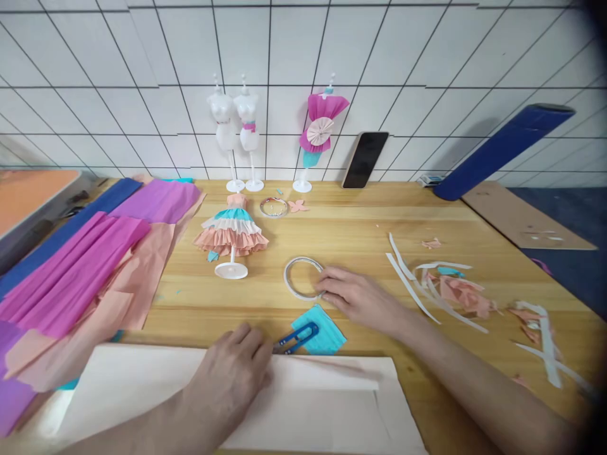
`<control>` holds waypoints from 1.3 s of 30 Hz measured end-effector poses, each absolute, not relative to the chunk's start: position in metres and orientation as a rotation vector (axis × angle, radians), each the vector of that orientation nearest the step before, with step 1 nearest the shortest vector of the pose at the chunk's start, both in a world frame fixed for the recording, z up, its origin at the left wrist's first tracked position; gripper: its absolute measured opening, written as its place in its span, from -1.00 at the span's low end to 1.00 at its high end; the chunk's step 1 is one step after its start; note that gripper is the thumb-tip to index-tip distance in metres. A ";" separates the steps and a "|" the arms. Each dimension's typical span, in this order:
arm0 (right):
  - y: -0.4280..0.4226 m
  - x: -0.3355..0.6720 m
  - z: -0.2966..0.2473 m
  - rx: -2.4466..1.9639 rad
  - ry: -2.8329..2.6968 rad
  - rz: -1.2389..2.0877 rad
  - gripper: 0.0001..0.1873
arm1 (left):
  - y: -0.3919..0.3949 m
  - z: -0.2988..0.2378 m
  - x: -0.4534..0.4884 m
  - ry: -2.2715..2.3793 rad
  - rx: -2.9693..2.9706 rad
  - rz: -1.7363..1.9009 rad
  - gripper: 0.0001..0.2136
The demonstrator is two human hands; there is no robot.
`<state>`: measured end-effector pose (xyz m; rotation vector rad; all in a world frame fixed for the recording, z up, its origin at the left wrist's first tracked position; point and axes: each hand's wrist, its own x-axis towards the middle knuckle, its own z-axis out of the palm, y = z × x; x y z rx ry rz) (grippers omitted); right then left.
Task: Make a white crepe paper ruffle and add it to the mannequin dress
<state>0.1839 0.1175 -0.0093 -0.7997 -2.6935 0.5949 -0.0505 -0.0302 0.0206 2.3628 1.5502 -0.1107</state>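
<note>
My left hand [237, 366] rests with curled fingers on a large cream sheet of crepe paper [332, 404] along the near edge. Whatever lies under those fingers is hidden. Just right of its knuckles, blue thread snips [303, 336] lie partly on a folded turquoise crepe paper piece [332, 338]. My right hand [348, 294] pinches the right side of a thin white roll of tape [287, 278] on the wooden table. Behind it, to the left, a small dress form wears a tiered peach, white and turquoise paper dress [232, 230].
Crepe paper sheets [85, 272] pile up at left. White strips [412, 287] and peach scraps [467, 296] lie at right. Along the tiled wall stand two bare dress forms [225, 136], a magenta-dressed form [327, 107], a phone [365, 161] and a leaning blue roll [502, 151].
</note>
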 end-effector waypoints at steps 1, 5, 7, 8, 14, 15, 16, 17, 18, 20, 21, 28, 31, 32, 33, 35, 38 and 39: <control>0.120 0.185 -0.012 -0.830 -2.676 0.583 -0.76 | -0.031 0.021 -0.050 1.544 2.307 -0.155 -0.91; 0.129 0.194 -0.016 -0.947 -2.564 0.583 -0.78 | -0.036 0.030 -0.060 1.511 2.139 -0.161 -0.95; 0.132 0.197 -0.016 -0.986 -2.513 0.628 -0.80 | -0.038 0.038 -0.069 1.535 2.046 -0.137 -0.95; 0.134 0.198 -0.016 -1.000 -2.491 0.661 -0.80 | -0.038 0.042 -0.074 1.566 1.985 -0.128 -0.95; 0.134 0.194 -0.016 -1.102 -2.339 0.807 -0.85 | -0.016 0.052 -0.104 1.769 1.784 0.034 -0.85; 0.133 0.193 -0.017 -1.124 -2.316 0.804 -0.86 | -0.011 0.051 -0.108 1.781 1.788 0.052 -0.85; 0.132 0.192 -0.017 -1.144 -2.300 0.797 -0.87 | -0.007 0.049 -0.112 1.781 1.795 0.070 -0.85; 0.131 0.191 -0.018 -1.160 -2.287 0.784 -0.90 | -0.004 0.047 -0.115 1.754 1.804 0.086 -0.85; 0.131 0.190 -0.018 -1.172 -2.279 0.767 -0.92 | -0.002 0.045 -0.117 1.718 1.810 0.099 -0.86; 0.132 0.190 -0.019 -1.189 -2.261 0.721 -0.92 | -0.001 0.044 -0.122 1.636 1.819 0.119 -0.88; 0.133 0.190 -0.019 -1.195 -2.249 0.694 -0.90 | -0.001 0.045 -0.124 1.611 1.820 0.120 -0.88; 0.143 0.193 -0.014 -1.208 -2.247 0.545 -0.81 | 0.001 0.052 -0.130 1.606 1.737 0.083 -0.88; 0.143 0.194 -0.012 -1.177 -2.275 0.527 -0.78 | 0.001 0.048 -0.127 1.650 1.810 0.097 -0.86; 0.143 0.195 -0.012 -1.168 -2.277 0.530 -0.77 | 0.001 0.046 -0.126 1.661 1.838 0.091 -0.85; 0.142 0.195 -0.011 -1.163 -2.271 0.535 -0.77 | 0.000 0.045 -0.124 1.672 1.862 0.083 -0.84; 0.140 0.195 -0.009 -1.169 -2.241 0.544 -0.75 | -0.002 0.045 -0.120 1.699 1.914 0.062 -0.81; 0.134 0.194 -0.004 -1.215 -2.183 0.589 -0.72 | -0.002 0.048 -0.112 1.772 2.037 0.050 -0.83; 0.132 0.194 -0.001 -1.232 -2.178 0.624 -0.72 | -0.001 0.050 -0.109 1.789 2.087 0.055 -0.85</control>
